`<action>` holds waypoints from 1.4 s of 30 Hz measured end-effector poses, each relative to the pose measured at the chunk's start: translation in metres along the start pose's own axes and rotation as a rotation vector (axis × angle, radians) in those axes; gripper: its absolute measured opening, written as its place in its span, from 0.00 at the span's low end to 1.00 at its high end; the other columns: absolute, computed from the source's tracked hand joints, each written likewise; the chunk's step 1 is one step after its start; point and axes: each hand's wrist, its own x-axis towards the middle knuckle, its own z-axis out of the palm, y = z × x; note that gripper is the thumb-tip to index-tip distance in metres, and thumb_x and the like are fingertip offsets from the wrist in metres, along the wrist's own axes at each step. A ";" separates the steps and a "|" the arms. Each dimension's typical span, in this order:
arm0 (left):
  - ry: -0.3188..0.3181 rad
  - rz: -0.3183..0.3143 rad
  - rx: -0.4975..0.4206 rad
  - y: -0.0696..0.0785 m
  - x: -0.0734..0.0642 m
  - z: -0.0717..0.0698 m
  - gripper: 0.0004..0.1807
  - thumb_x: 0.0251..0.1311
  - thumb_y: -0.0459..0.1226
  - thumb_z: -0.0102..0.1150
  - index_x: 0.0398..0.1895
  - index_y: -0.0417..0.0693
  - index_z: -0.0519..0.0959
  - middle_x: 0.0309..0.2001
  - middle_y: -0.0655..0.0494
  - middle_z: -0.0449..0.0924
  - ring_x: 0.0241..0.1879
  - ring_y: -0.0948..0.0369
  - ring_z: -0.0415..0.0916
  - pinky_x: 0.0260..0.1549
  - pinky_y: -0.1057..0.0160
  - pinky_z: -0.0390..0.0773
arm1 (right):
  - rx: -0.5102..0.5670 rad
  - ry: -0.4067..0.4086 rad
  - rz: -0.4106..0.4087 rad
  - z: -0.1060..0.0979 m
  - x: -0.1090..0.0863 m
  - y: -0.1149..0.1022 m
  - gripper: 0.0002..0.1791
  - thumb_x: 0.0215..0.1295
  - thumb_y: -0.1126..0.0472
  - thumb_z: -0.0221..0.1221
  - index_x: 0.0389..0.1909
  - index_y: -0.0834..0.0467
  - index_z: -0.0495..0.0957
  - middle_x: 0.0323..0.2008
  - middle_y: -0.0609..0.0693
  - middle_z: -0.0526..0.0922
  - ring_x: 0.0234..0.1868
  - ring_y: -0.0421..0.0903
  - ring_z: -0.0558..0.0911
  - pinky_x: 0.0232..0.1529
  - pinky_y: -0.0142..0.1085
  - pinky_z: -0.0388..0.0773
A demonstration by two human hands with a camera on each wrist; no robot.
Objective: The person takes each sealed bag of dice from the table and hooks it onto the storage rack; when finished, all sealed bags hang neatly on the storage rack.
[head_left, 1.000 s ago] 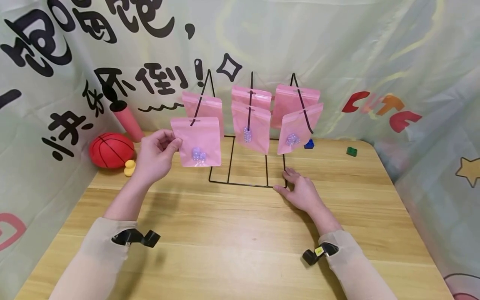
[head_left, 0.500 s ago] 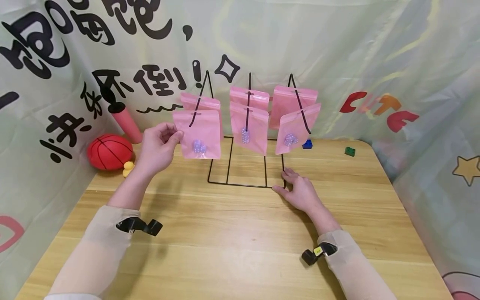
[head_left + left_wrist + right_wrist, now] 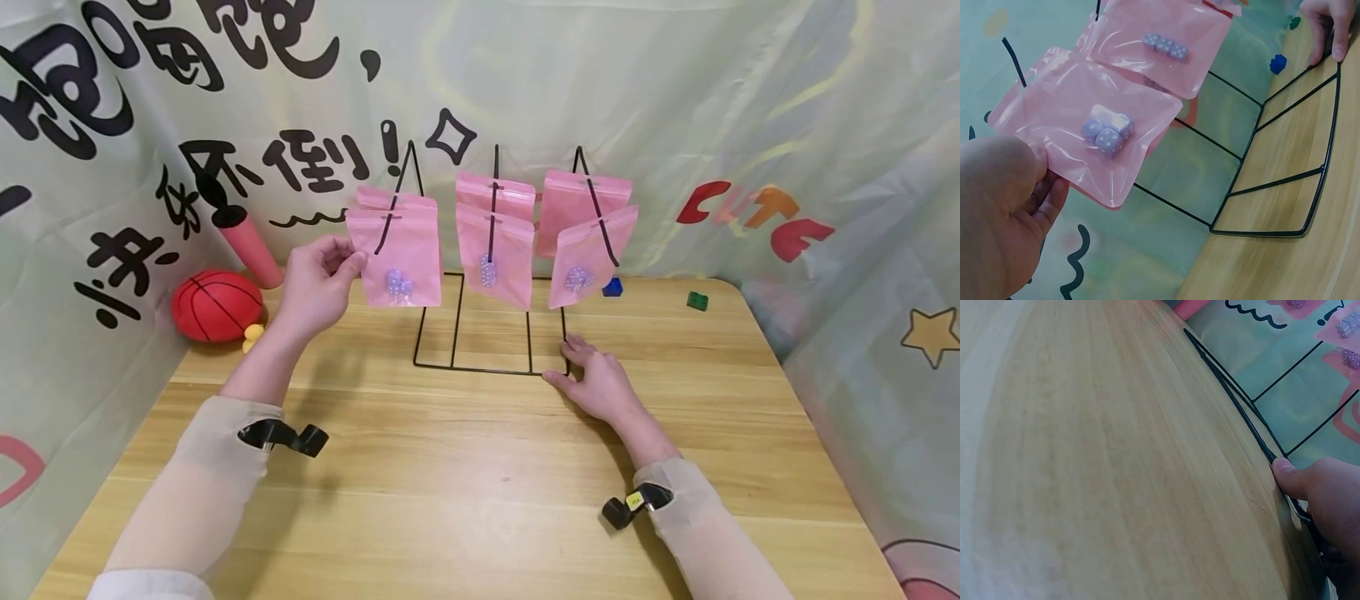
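My left hand (image 3: pixel 318 283) pinches the left edge of a pink zip bag (image 3: pixel 1054 119) between thumb and fingers. Three lilac dice (image 3: pixel 1109 134) cluster inside that bag, and its top hole is on the left arm of a black wire display rack (image 3: pixel 472 369). Behind it on the same arm hangs another pink bag (image 3: pixel 375 198), mostly covered. The middle arm carries a bag (image 3: pixel 510 279) with dice in a row, and on the right arm hangs a bag (image 3: pixel 566 254) with dice; each has one more behind. With thumb and fingers, my right hand (image 3: pixel 600 383) holds the rack's front right base corner.
A red ball (image 3: pixel 217 306), a yellow toy duck (image 3: pixel 252 336) and a pink hand pump (image 3: pixel 247 246) stand at the back left of the wooden table (image 3: pixel 480 500). Back right lie a blue toy brick (image 3: pixel 612 287) and a green one (image 3: pixel 697 301). Printed cloth hangs behind.
My left hand has moved the pinched bag up and back along the left arm, closer to the bag behind it. The right hand stays on the rack's corner.
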 end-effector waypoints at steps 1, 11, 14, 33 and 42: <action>0.001 -0.004 0.000 0.000 0.000 0.000 0.07 0.75 0.30 0.61 0.45 0.31 0.83 0.38 0.40 0.85 0.36 0.60 0.82 0.41 0.70 0.84 | 0.000 -0.001 -0.001 0.000 0.000 0.000 0.41 0.72 0.44 0.68 0.70 0.72 0.73 0.73 0.67 0.70 0.75 0.65 0.68 0.73 0.59 0.66; 0.006 -0.001 -0.011 -0.002 0.006 0.002 0.08 0.75 0.30 0.61 0.46 0.30 0.83 0.39 0.39 0.85 0.36 0.58 0.82 0.41 0.70 0.84 | 0.010 -0.006 -0.002 0.000 0.001 0.000 0.41 0.71 0.44 0.68 0.70 0.71 0.73 0.74 0.67 0.69 0.75 0.65 0.68 0.73 0.59 0.66; 0.009 0.000 -0.006 -0.002 0.006 0.001 0.08 0.75 0.30 0.60 0.47 0.30 0.83 0.39 0.39 0.85 0.37 0.57 0.82 0.40 0.72 0.83 | 0.007 -0.002 -0.006 0.001 0.001 0.000 0.41 0.71 0.43 0.68 0.70 0.72 0.73 0.74 0.67 0.69 0.75 0.65 0.68 0.73 0.59 0.66; -0.004 -0.014 0.007 -0.009 0.000 -0.005 0.13 0.74 0.36 0.66 0.53 0.35 0.84 0.48 0.42 0.87 0.47 0.63 0.84 0.51 0.67 0.82 | 0.007 0.005 -0.013 0.003 0.005 0.002 0.40 0.71 0.44 0.69 0.69 0.72 0.73 0.73 0.67 0.70 0.74 0.66 0.69 0.73 0.59 0.67; 0.010 -0.074 -0.074 -0.016 -0.026 -0.010 0.19 0.71 0.38 0.69 0.58 0.35 0.83 0.51 0.47 0.86 0.49 0.65 0.83 0.50 0.71 0.81 | 0.015 -0.002 -0.002 0.002 0.005 0.006 0.41 0.71 0.44 0.69 0.69 0.72 0.73 0.73 0.68 0.69 0.74 0.66 0.69 0.73 0.60 0.67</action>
